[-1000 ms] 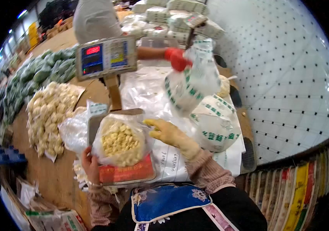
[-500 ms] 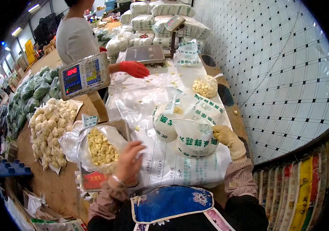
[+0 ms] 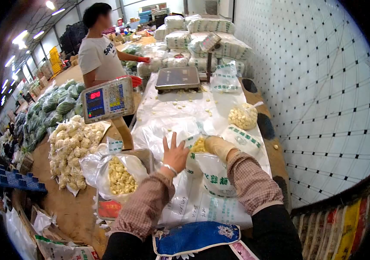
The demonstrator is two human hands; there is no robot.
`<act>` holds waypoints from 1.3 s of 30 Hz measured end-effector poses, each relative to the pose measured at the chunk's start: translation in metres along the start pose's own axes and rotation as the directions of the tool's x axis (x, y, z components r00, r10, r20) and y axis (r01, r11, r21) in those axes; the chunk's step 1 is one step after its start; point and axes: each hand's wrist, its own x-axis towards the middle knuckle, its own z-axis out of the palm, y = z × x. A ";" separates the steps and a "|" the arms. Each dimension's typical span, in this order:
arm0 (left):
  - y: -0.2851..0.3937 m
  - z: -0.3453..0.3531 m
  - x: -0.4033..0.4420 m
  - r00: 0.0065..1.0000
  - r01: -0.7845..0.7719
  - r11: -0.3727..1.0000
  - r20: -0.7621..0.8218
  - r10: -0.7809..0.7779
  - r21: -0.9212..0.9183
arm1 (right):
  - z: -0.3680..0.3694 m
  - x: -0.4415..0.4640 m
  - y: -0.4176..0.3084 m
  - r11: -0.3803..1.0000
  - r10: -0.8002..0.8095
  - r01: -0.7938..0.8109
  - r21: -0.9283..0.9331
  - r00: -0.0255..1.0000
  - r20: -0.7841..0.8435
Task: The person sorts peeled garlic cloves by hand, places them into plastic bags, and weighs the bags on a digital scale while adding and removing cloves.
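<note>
1 scale (image 3: 108,209), 1 open clove bag (image 3: 122,175) on it | 1 bare left hand (image 3: 175,157), fingers spread, nothing gripped | 1 printed bag (image 3: 214,175), cloves inside, on counter (image 3: 272,139) | 1 gloved right hand (image 3: 219,147), at bag mouth, fingertips hidden, grip can't tell

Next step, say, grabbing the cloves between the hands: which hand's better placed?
Right, probably: the gloved right hand is at those cloves, fingertips hidden; the bare left hand is close too, but fingers spread.
</note>
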 end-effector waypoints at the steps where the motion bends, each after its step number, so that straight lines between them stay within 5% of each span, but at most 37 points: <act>1: 0.000 -0.001 -0.004 1.000 -0.003 1.000 -0.023 0.002 -0.029 | -0.004 0.005 -0.007 0.980 -0.012 0.038 -0.195 0.991 0.132; 9: 0.020 -0.009 0.004 0.973 -0.136 0.982 -0.203 0.108 -0.133 | 0.000 0.007 -0.049 0.992 0.023 0.003 -0.123 0.978 0.209; 12: 0.027 -0.014 -0.009 0.983 -0.148 0.953 -0.146 0.113 -0.263 | 0.012 0.004 -0.042 0.993 0.043 -0.017 -0.118 0.975 0.216; 14: 0.035 -0.032 -0.016 0.949 -0.237 0.904 -0.283 0.137 -0.356 | 0.017 0.002 -0.039 0.991 0.062 -0.035 -0.127 0.974 0.216; 23: 0.017 -0.076 -0.065 0.922 -0.173 0.885 -0.388 -0.009 -0.432 | 0.025 0.003 -0.043 0.981 0.110 -0.072 -0.183 0.972 0.208; 29: -0.019 -0.090 -0.120 0.858 -0.041 0.907 -0.480 -0.184 -0.420 | 0.027 0.000 -0.040 0.964 0.094 -0.050 -0.260 0.982 0.161; 33: -0.057 -0.095 -0.188 0.773 0.198 0.889 -0.492 -0.401 -0.413 | 0.013 -0.001 -0.035 0.890 -0.059 0.078 -0.449 0.997 0.057; 34: -0.066 -0.095 -0.207 0.753 0.286 0.871 -0.469 -0.462 -0.398 | 0.007 -0.010 -0.033 0.993 0.100 -0.100 0.057 0.995 -0.010; 35: -0.077 -0.093 -0.222 0.749 0.298 0.864 -0.461 -0.475 -0.405 | 0.000 -0.018 -0.030 0.807 0.256 -0.170 0.566 0.964 -0.076; 37: -0.094 -0.089 -0.255 0.642 0.437 0.818 -0.507 -0.575 -0.375 | -0.040 -0.038 -0.052 0.974 0.208 -0.194 0.118 0.970 -0.123; 39: -0.101 -0.090 -0.279 0.581 0.552 0.743 -0.464 -0.669 -0.379 | -0.031 -0.024 -0.013 0.996 0.077 -0.075 0.051 0.996 -0.049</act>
